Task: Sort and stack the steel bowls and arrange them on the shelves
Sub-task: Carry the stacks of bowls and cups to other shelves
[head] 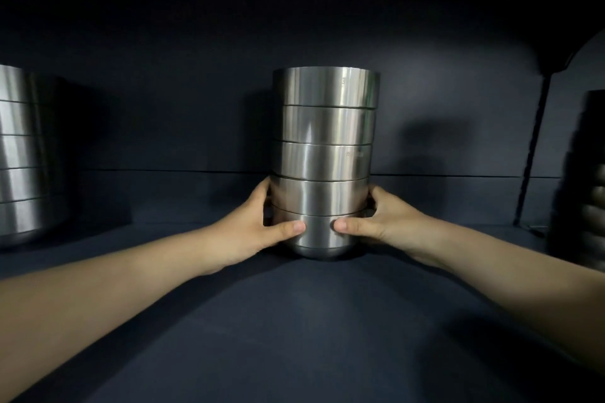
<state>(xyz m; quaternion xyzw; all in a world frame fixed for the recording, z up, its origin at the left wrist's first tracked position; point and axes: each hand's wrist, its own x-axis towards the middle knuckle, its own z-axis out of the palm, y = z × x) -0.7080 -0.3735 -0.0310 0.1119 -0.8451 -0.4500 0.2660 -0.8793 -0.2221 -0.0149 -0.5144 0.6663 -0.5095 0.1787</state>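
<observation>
A tall stack of several steel bowls [324, 141] stands upright in the middle of a dark shelf [294, 321]. My left hand [258, 226] grips the stack's left side at the two lowest bowls, thumb across the front. My right hand [379, 222] grips the right side at the same height, its thumb on the front too. The fingers of both hands wrap behind the stack and are hidden. The bottom bowl's base touches or sits just above the shelf surface; I cannot tell which.
Another stack of steel bowls [23, 154] stands at the left edge of the shelf. A darker stack of bowls [586, 180] sits at the far right, beside a thin upright shelf bracket [532, 154]. The shelf back wall lies close behind the middle stack.
</observation>
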